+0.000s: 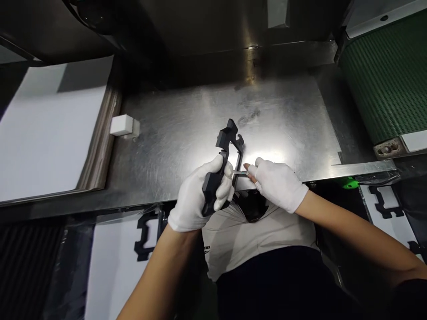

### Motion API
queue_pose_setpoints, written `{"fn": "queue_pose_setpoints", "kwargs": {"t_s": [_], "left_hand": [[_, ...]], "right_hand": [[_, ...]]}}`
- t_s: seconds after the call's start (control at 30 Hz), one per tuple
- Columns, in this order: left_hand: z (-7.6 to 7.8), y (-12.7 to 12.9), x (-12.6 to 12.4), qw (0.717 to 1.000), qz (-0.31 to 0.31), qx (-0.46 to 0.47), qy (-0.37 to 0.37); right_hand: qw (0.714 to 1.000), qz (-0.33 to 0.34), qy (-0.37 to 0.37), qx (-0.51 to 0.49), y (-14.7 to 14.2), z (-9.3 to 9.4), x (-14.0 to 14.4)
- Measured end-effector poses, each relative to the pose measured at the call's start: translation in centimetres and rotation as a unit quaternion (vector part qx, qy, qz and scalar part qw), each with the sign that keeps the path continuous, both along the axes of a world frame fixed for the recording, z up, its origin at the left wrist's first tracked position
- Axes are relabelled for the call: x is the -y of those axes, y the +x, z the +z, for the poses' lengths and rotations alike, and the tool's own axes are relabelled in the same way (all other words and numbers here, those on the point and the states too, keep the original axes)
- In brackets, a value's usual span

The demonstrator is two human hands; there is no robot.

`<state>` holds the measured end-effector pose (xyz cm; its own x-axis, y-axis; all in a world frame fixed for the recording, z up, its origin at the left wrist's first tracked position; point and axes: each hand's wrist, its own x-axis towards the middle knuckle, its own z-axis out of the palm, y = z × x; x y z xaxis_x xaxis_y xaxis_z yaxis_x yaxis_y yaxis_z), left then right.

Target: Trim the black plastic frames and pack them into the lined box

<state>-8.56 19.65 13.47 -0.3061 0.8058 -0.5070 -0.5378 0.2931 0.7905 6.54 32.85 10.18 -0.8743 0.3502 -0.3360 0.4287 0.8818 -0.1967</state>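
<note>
My left hand (pixel 207 193), in a white glove, is closed around a black plastic frame part (pixel 229 133) held tilted above the front edge of the metal bench. The part has an open middle and a small hook on its far end. My right hand (pixel 275 182) wears a white glove with bare fingertips showing. Thumb and finger pinch a thin, flat metal blade (pixel 240 173), whose tip reaches the near side of the black part. Whether the blade touches the part I cannot tell. Its rear end is hidden in my right hand.
A steel bench top (pixel 167 133) spans the middle. On the left is a tall stack of white sheets (pixel 60 129), with a small white block (pixel 122 125) beside it. A green conveyor belt (pixel 393 80) stands at right. Similar black parts (pixel 145 235) lie on white sheets below the bench.
</note>
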Motion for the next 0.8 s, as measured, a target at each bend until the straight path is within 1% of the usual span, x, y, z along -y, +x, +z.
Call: {"fn": "queue_pose_setpoints", "kwargs": {"t_s": [0.07,0.2,0.3,0.37,0.5,0.57,0.63,0.67,0.7,0.73,0.8], "left_hand": [[0.1,0.1,0.0,1.000,-0.001,-0.003,-0.010],[0.3,0.4,0.0,1.000,0.008,-0.010,-0.025],[0.2,0.5,-0.1,1.000,0.014,-0.008,-0.026],[0.1,0.3,-0.2,1.000,0.016,-0.005,-0.022],[-0.4,-0.5,0.1,0.999,0.046,0.012,-0.010],[-0.5,-0.5,0.6,0.997,0.074,0.007,-0.002],[-0.4,0.0,1.3,0.994,0.101,-0.034,0.000],[-0.4,0.6,1.7,0.992,0.108,-0.069,-0.004],[-0.3,1.2,2.0,0.988,0.112,-0.109,-0.011],[-0.2,1.9,2.3,0.982,0.113,-0.149,-0.022],[-0.1,3.4,2.6,0.972,0.103,-0.206,-0.049]], "right_hand": [[1.000,-0.006,-0.008,-0.004,-0.2,0.2,-0.3],[0.998,-0.063,0.026,-0.005,0.4,1.6,-0.1],[0.996,-0.084,0.006,0.000,1.1,2.3,0.1],[0.994,-0.107,0.000,-0.001,1.2,1.9,-0.6],[0.986,-0.169,0.006,-0.012,0.2,0.0,-3.3],[0.983,-0.174,-0.005,-0.064,-0.1,-0.4,-4.2],[0.972,-0.172,-0.022,-0.157,0.0,0.0,-4.0],[0.962,-0.172,-0.048,-0.206,0.2,0.4,-3.6],[0.950,-0.171,-0.096,-0.245,0.4,0.8,-2.9],[0.934,-0.167,-0.166,-0.269,0.6,1.1,-2.1],[0.887,-0.148,-0.334,-0.281,0.9,1.4,-0.6]]}}
